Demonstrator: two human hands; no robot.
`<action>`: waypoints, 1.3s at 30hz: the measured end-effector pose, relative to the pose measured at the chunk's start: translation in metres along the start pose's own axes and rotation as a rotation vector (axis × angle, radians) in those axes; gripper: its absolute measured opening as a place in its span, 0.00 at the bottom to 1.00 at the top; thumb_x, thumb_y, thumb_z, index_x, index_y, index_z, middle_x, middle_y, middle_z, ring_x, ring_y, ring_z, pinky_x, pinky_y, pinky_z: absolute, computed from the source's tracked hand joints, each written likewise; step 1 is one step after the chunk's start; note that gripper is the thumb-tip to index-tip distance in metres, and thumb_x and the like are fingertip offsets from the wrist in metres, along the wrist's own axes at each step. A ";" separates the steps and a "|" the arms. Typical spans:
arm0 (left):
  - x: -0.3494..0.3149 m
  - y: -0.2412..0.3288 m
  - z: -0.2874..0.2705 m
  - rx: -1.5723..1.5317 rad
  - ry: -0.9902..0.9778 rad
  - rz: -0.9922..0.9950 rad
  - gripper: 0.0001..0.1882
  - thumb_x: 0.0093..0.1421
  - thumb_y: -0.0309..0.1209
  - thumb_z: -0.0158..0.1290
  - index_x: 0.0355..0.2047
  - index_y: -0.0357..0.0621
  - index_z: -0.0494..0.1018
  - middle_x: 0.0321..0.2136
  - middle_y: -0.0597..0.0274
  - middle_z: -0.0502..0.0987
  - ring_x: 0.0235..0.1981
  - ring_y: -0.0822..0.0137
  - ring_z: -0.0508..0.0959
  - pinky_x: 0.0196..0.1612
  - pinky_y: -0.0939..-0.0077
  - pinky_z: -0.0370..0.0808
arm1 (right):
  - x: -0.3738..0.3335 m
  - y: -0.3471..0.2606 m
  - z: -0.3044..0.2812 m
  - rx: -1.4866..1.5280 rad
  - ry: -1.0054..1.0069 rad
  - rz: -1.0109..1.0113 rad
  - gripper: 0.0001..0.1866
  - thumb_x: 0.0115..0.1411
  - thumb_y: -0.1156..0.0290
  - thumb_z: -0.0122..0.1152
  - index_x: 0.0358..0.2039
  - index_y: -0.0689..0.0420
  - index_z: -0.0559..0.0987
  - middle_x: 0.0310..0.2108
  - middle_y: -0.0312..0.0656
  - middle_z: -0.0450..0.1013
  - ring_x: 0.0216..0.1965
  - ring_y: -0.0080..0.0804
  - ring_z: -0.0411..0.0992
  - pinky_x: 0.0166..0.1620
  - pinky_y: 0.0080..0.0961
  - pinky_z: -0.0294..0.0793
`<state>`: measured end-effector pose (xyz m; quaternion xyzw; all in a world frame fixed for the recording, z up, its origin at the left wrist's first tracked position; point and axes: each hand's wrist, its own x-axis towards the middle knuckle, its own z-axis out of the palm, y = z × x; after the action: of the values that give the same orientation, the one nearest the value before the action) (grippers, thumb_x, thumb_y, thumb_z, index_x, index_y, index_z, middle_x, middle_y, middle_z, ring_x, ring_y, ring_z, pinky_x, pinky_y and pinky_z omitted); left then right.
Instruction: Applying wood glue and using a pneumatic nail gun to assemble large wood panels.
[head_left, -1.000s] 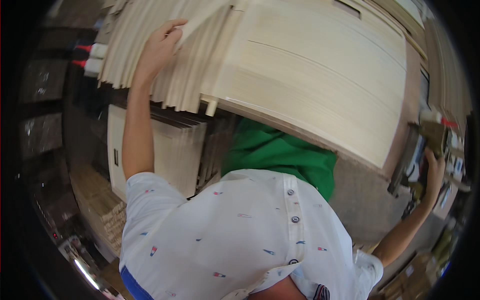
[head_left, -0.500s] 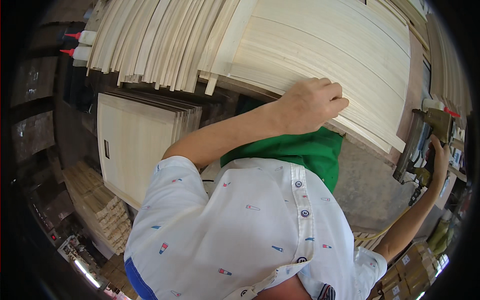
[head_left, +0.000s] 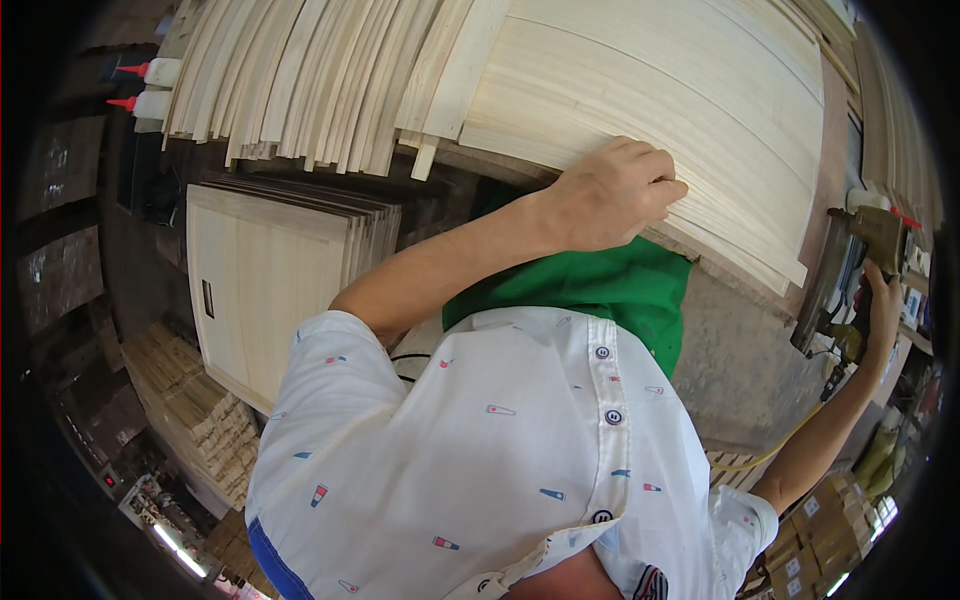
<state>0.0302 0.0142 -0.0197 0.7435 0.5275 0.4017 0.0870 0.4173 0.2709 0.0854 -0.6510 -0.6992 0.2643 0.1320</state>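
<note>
A pale wooden panel point(head_left: 650, 75) made of joined boards lies on the workbench in front of me. My left hand point(head_left: 615, 195) is closed at its near edge, fingers curled over the narrow wooden strip there; the fingertips are partly hidden. Off to the right, my right hand point(head_left: 880, 312) is wrapped round the handle of an olive-brown nail gun point(head_left: 878, 236). The nail gun stands beside the panel's right end, with a yellow air hose point(head_left: 765, 460) trailing from it.
Several long wooden strips point(head_left: 290, 85) lie side by side at the far left. Below them stands a stack of framed wooden panels point(head_left: 265, 290). Glue bottles with red tips point(head_left: 152, 103) are at the left, another point(head_left: 868, 200) behind the nail gun. Bundled timber point(head_left: 190, 420) sits lower left.
The whole view has shifted slightly. My left hand stays at the panel's near edge, and my right hand keeps its grip on the nail gun.
</note>
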 end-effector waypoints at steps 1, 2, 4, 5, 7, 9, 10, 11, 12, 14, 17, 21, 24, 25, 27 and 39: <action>-0.001 -0.001 -0.001 -0.003 0.000 0.000 0.15 0.49 0.27 0.61 0.39 0.39 0.76 0.34 0.57 0.75 0.39 0.56 0.76 0.45 0.63 0.73 | 0.000 0.001 -0.001 -0.002 0.000 0.002 0.16 0.58 0.57 0.61 0.26 0.58 0.73 0.19 0.33 0.68 0.15 0.21 0.66 0.19 0.21 0.63; -0.001 -0.002 -0.001 -0.002 -0.008 0.000 0.16 0.49 0.27 0.61 0.39 0.39 0.76 0.34 0.57 0.75 0.39 0.56 0.76 0.45 0.63 0.73 | 0.002 0.003 -0.002 -0.018 0.001 0.001 0.16 0.58 0.57 0.61 0.26 0.58 0.73 0.19 0.33 0.68 0.15 0.21 0.66 0.19 0.21 0.62; -0.001 -0.002 -0.003 -0.003 -0.016 0.002 0.16 0.49 0.27 0.61 0.39 0.39 0.76 0.35 0.57 0.75 0.39 0.56 0.76 0.45 0.62 0.73 | 0.003 0.005 -0.002 -0.035 0.002 0.002 0.16 0.58 0.57 0.61 0.26 0.58 0.73 0.18 0.33 0.68 0.15 0.21 0.66 0.19 0.21 0.62; 0.000 -0.002 -0.004 -0.009 -0.014 0.000 0.16 0.49 0.27 0.61 0.39 0.40 0.76 0.35 0.57 0.75 0.39 0.56 0.76 0.46 0.62 0.72 | 0.003 0.006 -0.002 -0.043 0.009 0.006 0.16 0.58 0.58 0.61 0.25 0.58 0.73 0.18 0.33 0.68 0.15 0.21 0.66 0.19 0.21 0.62; -0.002 -0.002 -0.004 -0.017 -0.014 -0.001 0.16 0.49 0.27 0.61 0.39 0.40 0.76 0.35 0.57 0.75 0.39 0.56 0.76 0.46 0.62 0.72 | 0.003 0.006 -0.001 -0.051 0.016 0.013 0.16 0.58 0.58 0.61 0.25 0.58 0.73 0.18 0.33 0.67 0.15 0.21 0.66 0.19 0.21 0.62; -0.003 -0.003 -0.003 -0.004 -0.004 0.008 0.16 0.48 0.27 0.62 0.39 0.40 0.77 0.35 0.57 0.75 0.40 0.57 0.76 0.46 0.63 0.72 | 0.003 0.005 -0.001 -0.066 0.000 0.007 0.16 0.58 0.58 0.61 0.25 0.58 0.73 0.17 0.33 0.67 0.15 0.21 0.66 0.19 0.22 0.62; -0.003 -0.003 -0.003 -0.006 -0.007 0.009 0.16 0.48 0.27 0.62 0.39 0.40 0.77 0.35 0.57 0.75 0.40 0.57 0.76 0.46 0.63 0.72 | 0.002 0.004 0.000 -0.066 0.000 0.011 0.16 0.58 0.58 0.61 0.25 0.58 0.73 0.17 0.33 0.67 0.15 0.21 0.66 0.19 0.22 0.62; -0.002 -0.003 -0.003 -0.003 -0.011 0.011 0.16 0.48 0.27 0.62 0.39 0.40 0.77 0.36 0.57 0.75 0.40 0.57 0.76 0.46 0.63 0.71 | 0.001 0.002 0.000 -0.062 0.003 0.002 0.16 0.58 0.58 0.61 0.25 0.58 0.73 0.17 0.33 0.67 0.15 0.21 0.65 0.19 0.22 0.62; -0.002 -0.004 -0.003 0.000 -0.017 0.013 0.16 0.48 0.27 0.61 0.39 0.40 0.77 0.36 0.58 0.76 0.40 0.57 0.76 0.47 0.64 0.71 | 0.001 0.001 0.000 -0.059 0.006 -0.007 0.16 0.58 0.58 0.61 0.25 0.58 0.73 0.17 0.32 0.67 0.15 0.20 0.65 0.19 0.22 0.62; -0.002 -0.006 -0.003 -0.003 -0.019 0.019 0.16 0.48 0.27 0.61 0.39 0.40 0.77 0.36 0.58 0.76 0.40 0.57 0.76 0.47 0.64 0.71 | 0.004 0.004 0.000 -0.077 -0.001 0.000 0.16 0.58 0.58 0.61 0.26 0.58 0.73 0.18 0.32 0.67 0.15 0.20 0.65 0.20 0.21 0.62; -0.003 -0.006 -0.003 -0.019 -0.025 0.013 0.15 0.49 0.26 0.61 0.39 0.40 0.77 0.36 0.58 0.76 0.41 0.57 0.76 0.47 0.63 0.70 | 0.007 0.005 0.001 -0.103 0.003 0.005 0.16 0.58 0.58 0.61 0.26 0.58 0.74 0.18 0.32 0.67 0.15 0.20 0.65 0.20 0.21 0.62; 0.001 -0.003 0.001 -0.039 -0.020 0.014 0.16 0.49 0.26 0.61 0.40 0.40 0.77 0.38 0.57 0.76 0.44 0.56 0.75 0.48 0.63 0.70 | 0.000 0.004 -0.007 -0.104 -0.011 0.011 0.15 0.58 0.58 0.61 0.27 0.57 0.74 0.19 0.31 0.67 0.16 0.19 0.65 0.21 0.21 0.62; 0.005 -0.002 0.000 -0.025 -0.084 0.016 0.17 0.48 0.26 0.61 0.41 0.40 0.77 0.41 0.56 0.76 0.46 0.55 0.75 0.50 0.63 0.70 | -0.020 -0.008 -0.007 -0.042 0.117 -0.138 0.13 0.58 0.60 0.60 0.31 0.58 0.78 0.21 0.31 0.70 0.18 0.18 0.64 0.22 0.20 0.61; 0.005 -0.003 -0.002 -0.016 -0.080 0.007 0.17 0.49 0.25 0.61 0.41 0.40 0.77 0.42 0.55 0.76 0.46 0.54 0.75 0.50 0.62 0.70 | -0.027 -0.028 -0.002 0.059 0.018 -0.041 0.12 0.58 0.61 0.60 0.30 0.57 0.78 0.20 0.31 0.70 0.18 0.20 0.64 0.22 0.21 0.61; 0.002 -0.003 -0.007 -0.012 -0.101 -0.032 0.18 0.49 0.23 0.61 0.42 0.40 0.77 0.42 0.53 0.76 0.46 0.53 0.75 0.51 0.62 0.71 | -0.022 -0.031 0.010 -0.028 0.042 -0.078 0.15 0.56 0.58 0.60 0.22 0.57 0.77 0.15 0.32 0.68 0.15 0.21 0.65 0.22 0.23 0.62; 0.031 0.026 -0.011 -0.007 -0.263 -0.144 0.21 0.49 0.23 0.62 0.45 0.37 0.75 0.44 0.52 0.74 0.50 0.53 0.73 0.51 0.65 0.71 | -0.044 -0.062 0.006 0.024 0.112 0.022 0.10 0.49 0.70 0.60 0.22 0.66 0.77 0.15 0.38 0.70 0.13 0.26 0.69 0.17 0.24 0.68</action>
<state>0.0446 0.0267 0.0177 0.7498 0.5620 0.2953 0.1865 0.3669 0.2254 0.1211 -0.6709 -0.6803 0.2373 0.1756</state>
